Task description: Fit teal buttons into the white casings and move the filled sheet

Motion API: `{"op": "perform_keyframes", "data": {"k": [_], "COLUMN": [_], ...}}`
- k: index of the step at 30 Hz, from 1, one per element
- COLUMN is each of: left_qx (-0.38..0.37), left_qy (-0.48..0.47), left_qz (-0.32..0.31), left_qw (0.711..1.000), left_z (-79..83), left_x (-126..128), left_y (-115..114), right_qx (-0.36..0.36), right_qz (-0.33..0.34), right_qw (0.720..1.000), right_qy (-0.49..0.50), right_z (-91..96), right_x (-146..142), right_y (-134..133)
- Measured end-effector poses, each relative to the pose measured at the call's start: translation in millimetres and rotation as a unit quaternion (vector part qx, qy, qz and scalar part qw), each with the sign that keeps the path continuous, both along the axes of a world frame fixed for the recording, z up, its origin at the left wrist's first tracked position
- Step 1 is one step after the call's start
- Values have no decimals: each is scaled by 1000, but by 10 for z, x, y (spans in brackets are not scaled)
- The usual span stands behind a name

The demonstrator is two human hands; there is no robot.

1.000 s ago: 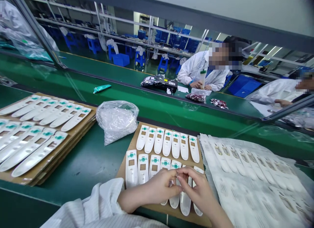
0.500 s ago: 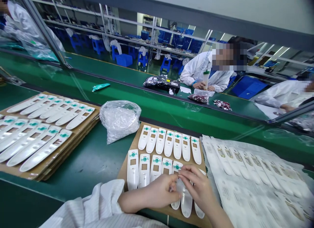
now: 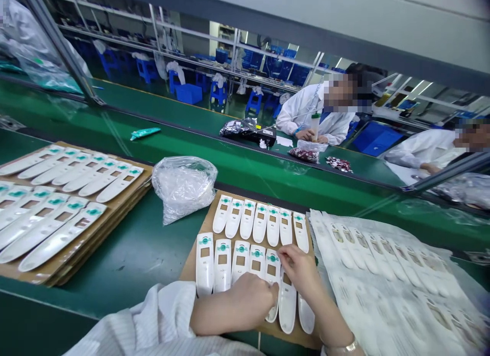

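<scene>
White plastic casings [image 3: 258,261] with green labels and small rectangular windows lie in rows on a brown cardboard sheet [image 3: 204,224]. My left hand [image 3: 248,297] rests across the lower part of the front row, its curled fingers pressed against one casing [image 3: 272,266]. My right hand [image 3: 300,271] is just beyond it, with the fingertips on the top of that same casing. Both hands hide parts of the casings beneath them, so I cannot see whether either hand pinches anything small. A white sleeve [image 3: 153,320] covers my left forearm.
Stacked cardboard trays [image 3: 82,243] with rows of casings stand to the left. A bag of clear plastic [image 3: 184,190] lies between the trays and the sheet. A large plastic film of formed casings [image 3: 386,279] spreads to the right. Co-workers [image 3: 314,113] sit beyond the green bench.
My hands have come apart from their close pinch. The left hand has dropped lower onto the casing, and the right has moved up toward its top. The view has shifted slightly.
</scene>
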State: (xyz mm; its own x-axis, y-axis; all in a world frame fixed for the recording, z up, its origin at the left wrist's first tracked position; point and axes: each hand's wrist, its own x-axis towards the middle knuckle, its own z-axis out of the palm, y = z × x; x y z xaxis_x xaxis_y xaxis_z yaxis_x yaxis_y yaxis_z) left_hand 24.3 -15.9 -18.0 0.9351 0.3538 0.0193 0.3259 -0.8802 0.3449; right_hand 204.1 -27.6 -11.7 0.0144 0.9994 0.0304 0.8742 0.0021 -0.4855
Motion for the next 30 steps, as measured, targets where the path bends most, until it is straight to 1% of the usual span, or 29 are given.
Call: {"op": "perform_keyframes", "data": {"k": [2,7,11,14,18,21,23,25,27,28,30], "left_qx": [6,20,23,10,-13,-31,-44,-71,-139,-189,-287], "left_qy": [2,0,4,10,23,27,22,5,-24,-43,-86], "left_qz": [-10,-10,-1,5,2,-4,3,35,92,121,165], "left_qw": [1000,1000,1000,1000,1000,999,999,997,986,974,940], "left_z": [-3,-105,-169,-152,-90,-46,-15,18,46,55,62], "left_x": [-13,-17,-8,-9,-16,-30,-44,-61,-75,-82,-96], "left_y": [-12,-22,-31,-31,-19,-8,1,17,41,55,84], "right_qx": [6,7,11,24,38,32,39,62,74,65,22], "right_qz": [24,34,53,61,72,76,73,57,45,48,86], "right_qw": [999,995,994,994,993,994,996,996,993,991,985], "right_qy": [-32,-90,-99,-91,-86,-66,-38,10,74,105,151], "right_z": [-3,-2,-32,-63,-81,-68,-34,31,129,187,303], "right_x": [-24,-79,-73,-62,-70,-66,-57,-61,-98,-133,-225], "right_y": [21,29,22,21,19,0,-28,-68,-115,-138,-174]}}
